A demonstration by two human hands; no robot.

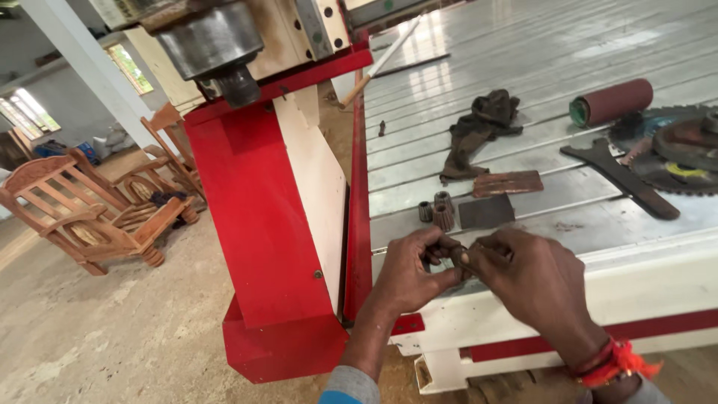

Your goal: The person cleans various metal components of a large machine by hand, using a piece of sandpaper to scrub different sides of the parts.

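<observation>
Both hands meet at the near edge of the machine bed [523,52], a grey slotted metal table used as the landmark below. Left hand [410,271]: fingers curled, thumb and fingertips pinching a small dark metal part [458,256]. Right hand [535,280]: fingers bent inward, fingertips closed on the same part from the opposite side; a red thread band [617,363] circles its wrist. Exact shape of the part cannot be told, as the fingers cover most of it; it is held just above the bed's near edge, apart from the surface.

On the bed, just beyond the hands: two small ribbed metal collets [437,212] standing upright, and beside them a dark flat rectangular plate [486,212]. Farther in lies a rust-brown flat plate [508,182], then a crumpled dark rag [479,127]. Toward the bed's right side: a black flat wrench [621,177], circular saw blades [684,150] stacked on one another, and a roll of red-brown abrasive paper [612,102] lying on its side. At the bed's far left edge rests a wooden-handled tool [378,63].

Left of the bed rises the red and cream gantry column [258,224], carrying a grey metal spindle [213,45] at its top. Well to the left of the bed, on the concrete floor [112,329], stand carved wooden chairs [82,206].
</observation>
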